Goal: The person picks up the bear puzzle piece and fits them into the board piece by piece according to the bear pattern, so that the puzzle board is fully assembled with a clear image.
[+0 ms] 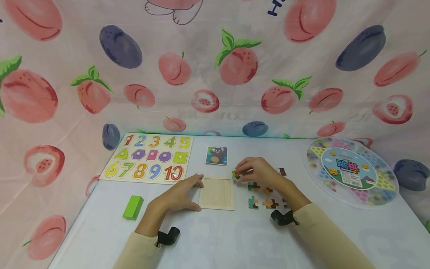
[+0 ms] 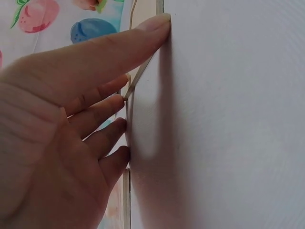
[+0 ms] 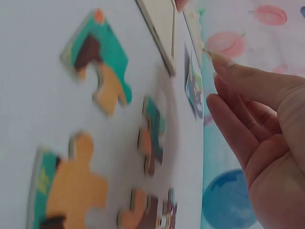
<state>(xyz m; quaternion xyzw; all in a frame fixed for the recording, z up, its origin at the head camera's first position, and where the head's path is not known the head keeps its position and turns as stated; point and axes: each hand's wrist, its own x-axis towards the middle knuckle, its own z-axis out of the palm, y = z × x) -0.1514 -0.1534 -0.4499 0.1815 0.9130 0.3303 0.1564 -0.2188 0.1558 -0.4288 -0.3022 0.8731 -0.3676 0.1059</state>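
Observation:
A square wooden puzzle tray [image 1: 217, 194] with a raised border lies on the white table. My left hand [image 1: 178, 195] is at its left side, thumb by the near corner and fingertips by the far one; the left wrist view shows the thumb and fingers stretched along the edge. Just off the tray's far right corner, my right hand [image 1: 258, 172] pinches a small green and brown puzzle piece [image 1: 234, 176] between thumb and fingers. Loose jigsaw pieces [image 1: 270, 203] lie below and beside that hand, partly hidden by it, in teal, orange and brown.
Behind the tray lies a bear picture card [image 1: 216, 155]. A number-and-shape board [image 1: 152, 178] stands at the back left, with a green block [image 1: 133, 207] in front of it. A round clear game box [image 1: 352, 168] lies at the right. A fruit-print cloth [image 1: 235, 104] hangs behind.

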